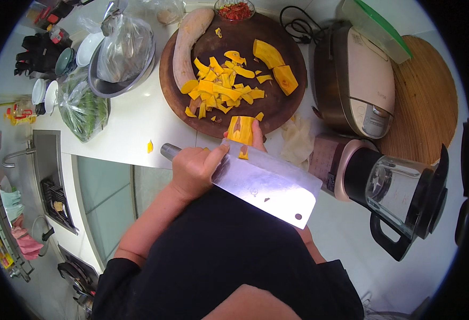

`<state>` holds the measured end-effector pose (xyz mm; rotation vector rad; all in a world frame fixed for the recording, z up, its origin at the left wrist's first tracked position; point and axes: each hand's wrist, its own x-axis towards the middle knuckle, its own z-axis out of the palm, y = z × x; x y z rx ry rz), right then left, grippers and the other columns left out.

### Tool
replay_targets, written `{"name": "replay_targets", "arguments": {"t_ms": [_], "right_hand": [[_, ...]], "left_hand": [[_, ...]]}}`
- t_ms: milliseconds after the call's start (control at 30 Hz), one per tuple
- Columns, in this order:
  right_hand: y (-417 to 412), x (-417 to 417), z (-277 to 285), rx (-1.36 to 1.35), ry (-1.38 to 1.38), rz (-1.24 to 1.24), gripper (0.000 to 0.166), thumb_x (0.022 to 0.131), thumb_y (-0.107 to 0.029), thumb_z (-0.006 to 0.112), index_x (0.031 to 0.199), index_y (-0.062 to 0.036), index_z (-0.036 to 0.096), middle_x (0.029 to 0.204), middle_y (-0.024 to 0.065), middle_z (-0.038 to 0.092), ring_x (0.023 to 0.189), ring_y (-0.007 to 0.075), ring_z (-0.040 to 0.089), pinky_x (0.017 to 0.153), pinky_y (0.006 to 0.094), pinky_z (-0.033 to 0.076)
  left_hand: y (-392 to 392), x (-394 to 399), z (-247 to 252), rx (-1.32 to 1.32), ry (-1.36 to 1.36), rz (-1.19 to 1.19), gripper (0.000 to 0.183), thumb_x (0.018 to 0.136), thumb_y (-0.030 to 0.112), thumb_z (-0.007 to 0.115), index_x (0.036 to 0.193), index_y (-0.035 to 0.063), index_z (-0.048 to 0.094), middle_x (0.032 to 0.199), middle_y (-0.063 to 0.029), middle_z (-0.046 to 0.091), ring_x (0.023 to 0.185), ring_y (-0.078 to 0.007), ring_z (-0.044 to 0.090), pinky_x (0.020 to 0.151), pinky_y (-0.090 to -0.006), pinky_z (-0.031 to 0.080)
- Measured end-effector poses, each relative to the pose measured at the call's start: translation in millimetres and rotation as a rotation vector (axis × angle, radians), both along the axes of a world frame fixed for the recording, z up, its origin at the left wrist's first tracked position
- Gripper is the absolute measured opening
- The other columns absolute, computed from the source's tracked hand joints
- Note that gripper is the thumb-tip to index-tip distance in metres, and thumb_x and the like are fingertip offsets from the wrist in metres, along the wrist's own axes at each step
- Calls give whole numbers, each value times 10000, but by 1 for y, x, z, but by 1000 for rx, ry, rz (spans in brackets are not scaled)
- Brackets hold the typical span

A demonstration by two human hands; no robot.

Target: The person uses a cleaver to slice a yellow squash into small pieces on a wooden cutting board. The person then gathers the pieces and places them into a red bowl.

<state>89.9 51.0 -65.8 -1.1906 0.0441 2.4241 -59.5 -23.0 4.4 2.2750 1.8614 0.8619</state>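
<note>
My left hand (pixel 193 171) grips a steel cleaver (pixel 274 188) near where the grey handle meets the wide blade. Above the blade's upper edge stands a partly peeled chunk of orange squash (pixel 245 129), held in my right hand (pixel 258 136), which the blade mostly hides. A strip of peel (pixel 243 152) lies against the cleaver. Just beyond my hands is a round wooden chopping board (pixel 274 120). It carries a heap of yellow-orange peelings (pixel 222 90), two peeled squash pieces (pixel 269 55), and a long curved squash (pixel 184 48) with its skin on and one cut end.
Right of the board stand a rice cooker (pixel 368 68) and a blender (pixel 394 192) with a glass jug. To the left are a metal bowl (pixel 102 91) holding a plastic bag and bagged greens (pixel 83 106). A glass bowl (pixel 234 10) of chopped red food sits behind.
</note>
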Motion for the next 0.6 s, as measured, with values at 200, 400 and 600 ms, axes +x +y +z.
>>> {"name": "replay_targets", "arguments": {"t_ms": [200,400,600], "right_hand": [[-1,-7,8,117,-116,-78,714,893,-729,413,1167,-85,550,977,103,631,869,213,633,786,346,537],[-3,-2,11,56,35,-55,688,900,-718,418,1159,-95,547,974,88,631,876,200,630,793,328,532],[-9,4,18,1,321,-179,668,903,-715,417,1174,-118,546,997,76,633,881,189,629,801,324,528]], "left_hand": [[1,1,-5,12,-54,-23,261,685,111,686,945,85,689,512,-40,483,449,-221,525,441,-344,406],[-2,-3,-9,-3,3,-3,288,706,105,642,990,94,688,548,-25,516,475,-211,545,454,-345,416],[4,-2,-19,33,-13,-13,333,694,100,640,1022,81,690,568,-25,536,485,-214,536,471,-346,414]]}}
